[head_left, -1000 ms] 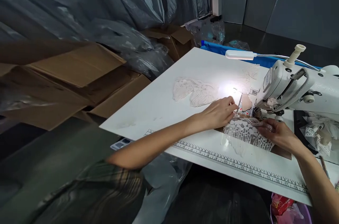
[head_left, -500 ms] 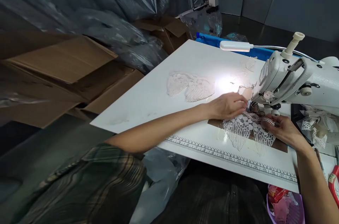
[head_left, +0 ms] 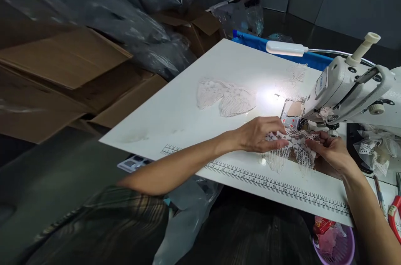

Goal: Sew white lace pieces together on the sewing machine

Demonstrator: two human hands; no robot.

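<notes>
A white lace piece (head_left: 293,152) lies on the white table (head_left: 200,123) just in front of the needle area of a white sewing machine (head_left: 347,89). My left hand (head_left: 260,134) rests on the lace's left part, fingers pressed together on it. From the right, my right hand (head_left: 330,150) pinches the lace's right edge near the presser foot. A lamp (head_left: 285,48) on a flexible neck lights the spot brightly.
Two more lace pieces (head_left: 227,98) lie further back on the table. A printed ruler (head_left: 275,183) runs along the near edge. Cardboard boxes (head_left: 78,81) and plastic sheeting stand at the left. A purple basket (head_left: 336,248) sits below right; red-handled scissors (head_left: 395,215) lie at far right.
Both hands have drawn the lace slightly toward me from under the machine's foot; my left hand slid from beside the needle onto the lace. The view shifted a little.
</notes>
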